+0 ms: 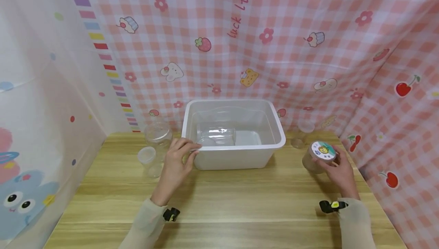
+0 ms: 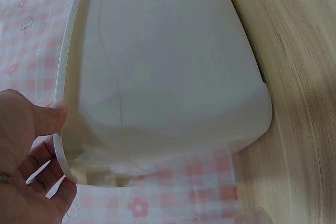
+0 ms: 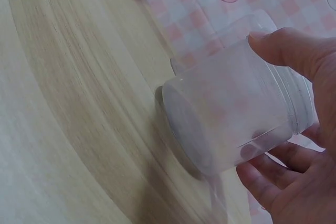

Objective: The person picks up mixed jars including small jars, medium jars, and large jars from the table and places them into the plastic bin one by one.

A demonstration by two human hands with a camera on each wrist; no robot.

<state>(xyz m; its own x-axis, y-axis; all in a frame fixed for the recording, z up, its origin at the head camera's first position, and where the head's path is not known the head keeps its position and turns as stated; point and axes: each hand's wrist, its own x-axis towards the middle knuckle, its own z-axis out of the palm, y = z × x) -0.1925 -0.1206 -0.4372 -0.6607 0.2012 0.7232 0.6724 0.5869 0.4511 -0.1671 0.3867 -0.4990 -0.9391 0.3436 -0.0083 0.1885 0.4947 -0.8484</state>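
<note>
My left hand (image 1: 177, 161) pinches the rim of a white plastic bin (image 1: 236, 159) at its near left corner; in the left wrist view the thumb lies on one side of the rim and the fingers on the other. A clear jar (image 1: 219, 134) lies on its side inside the bin. On the right, my right hand (image 1: 337, 169) holds another clear plastic jar (image 3: 226, 108) with a colourful printed lid (image 1: 323, 150). Its thumb and fingers are around the upper part, and the jar's base is close over the table in the right wrist view.
Left of the bin stand a small jar with a white lid (image 1: 147, 155) and a larger clear jar (image 1: 158, 133). Behind the held jar is a clear cup with a pale lid (image 1: 306, 126). Checked cloth (image 1: 240, 58) hangs behind the wooden table (image 1: 240, 211).
</note>
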